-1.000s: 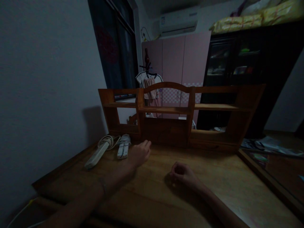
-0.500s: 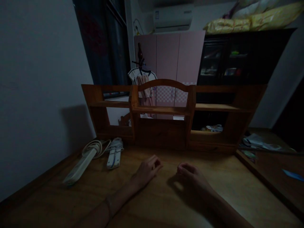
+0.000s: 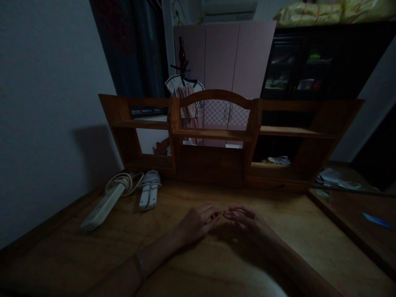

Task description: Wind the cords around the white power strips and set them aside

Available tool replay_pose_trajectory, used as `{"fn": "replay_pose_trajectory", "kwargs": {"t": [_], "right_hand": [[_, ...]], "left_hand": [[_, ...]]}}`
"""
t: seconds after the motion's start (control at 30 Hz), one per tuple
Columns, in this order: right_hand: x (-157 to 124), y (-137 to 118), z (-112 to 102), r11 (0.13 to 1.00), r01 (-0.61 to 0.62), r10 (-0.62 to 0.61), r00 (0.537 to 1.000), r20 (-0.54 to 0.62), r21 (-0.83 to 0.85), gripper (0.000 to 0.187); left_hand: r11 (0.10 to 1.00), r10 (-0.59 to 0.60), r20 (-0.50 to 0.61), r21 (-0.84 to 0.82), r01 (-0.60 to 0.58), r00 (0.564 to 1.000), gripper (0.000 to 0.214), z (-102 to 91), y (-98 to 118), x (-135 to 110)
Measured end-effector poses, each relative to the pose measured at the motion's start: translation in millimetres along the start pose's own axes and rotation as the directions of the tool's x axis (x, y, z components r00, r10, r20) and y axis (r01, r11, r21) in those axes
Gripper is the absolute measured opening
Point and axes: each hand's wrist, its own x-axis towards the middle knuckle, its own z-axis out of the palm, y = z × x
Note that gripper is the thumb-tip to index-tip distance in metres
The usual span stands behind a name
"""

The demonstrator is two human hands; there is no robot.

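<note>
My left hand is low over the wooden desktop, fingers bent and a little apart, with nothing visible in them. A thin band circles the left wrist. Facing it from the right, my right hand has its fingers loosely stretched toward the left fingertips. The two sets of fingertips almost meet; whether they touch I cannot tell. Nothing shows in the right hand either. Shadow covers the desktop beneath the hands.
Two white power strips with coiled cords, a longer one and a shorter one, lie at the left. A wooden shelf unit spans the desk's back edge. At the right are a raised edge and a blue item.
Both hands have moved inward, so their fingertips are now close together. The right fingers have uncurled somewhat. The view has tilted slightly downward.
</note>
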Motion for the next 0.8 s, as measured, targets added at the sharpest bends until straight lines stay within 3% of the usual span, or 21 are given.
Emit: {"fn": "replay_pose_trajectory", "kwargs": {"t": [0.17,0.47,0.8], "right_hand": [[0,0,-3,0.997,-0.04,0.04,0.999,0.009,0.069,0.04],[-4,10,6,0.982,-0.074,0.064,0.996,0.058,0.176,0.035],[-10,5,13,0.978,-0.09,0.079,0.995,0.064,0.186,0.029]], "left_hand": [[0.999,0.042,-0.007,0.012,-0.042,0.999,0.024,-0.2,9,1],[0.982,0.085,-0.111,-0.16,-0.103,0.99,0.018,-3.3,21,0],[0.987,0.056,-0.082,-0.145,-0.067,0.995,0.018,-4.3,22,-1]]}}
